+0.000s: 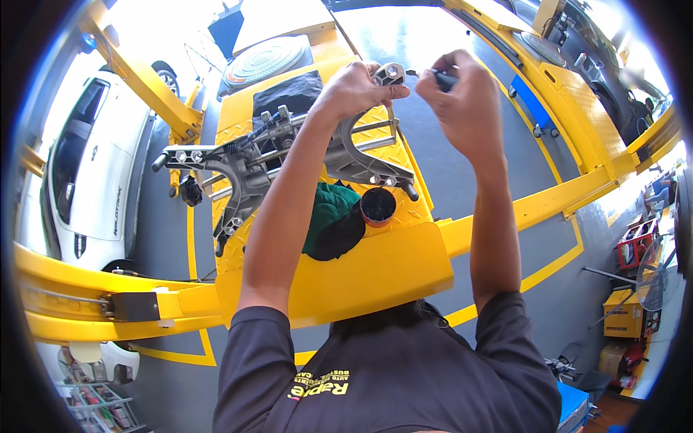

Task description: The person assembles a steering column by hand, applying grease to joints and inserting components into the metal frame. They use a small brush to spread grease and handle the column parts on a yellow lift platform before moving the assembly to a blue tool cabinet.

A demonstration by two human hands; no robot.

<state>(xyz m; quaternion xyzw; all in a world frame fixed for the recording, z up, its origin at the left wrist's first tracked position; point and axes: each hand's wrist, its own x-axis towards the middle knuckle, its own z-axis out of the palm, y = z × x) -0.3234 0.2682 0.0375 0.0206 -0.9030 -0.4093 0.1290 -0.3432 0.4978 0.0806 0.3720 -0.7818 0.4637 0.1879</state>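
Note:
A grey metal clamp frame [253,173] with curved arms, sliding rods and pegged ends lies on a yellow ramp platform. My left hand [359,92] is closed around one arm end of it, where a round hole [392,72] shows between finger and thumb. To the right, my right hand [462,90] grips a small dark-handled tool [443,81]. Its short thin tip points left at the holed end, with a slight gap between them. The tool's exact kind is hard to make out. Close to the frame's near side are a green cloth [333,206] and an open round tin [377,207] with dark contents.
A black pad [289,96] and a round turntable plate [267,60] sit farther up the platform. Yellow lift beams [530,211] run to both sides. A white car [97,169] stands at left. Toolboxes and a fan [653,278] stand at right.

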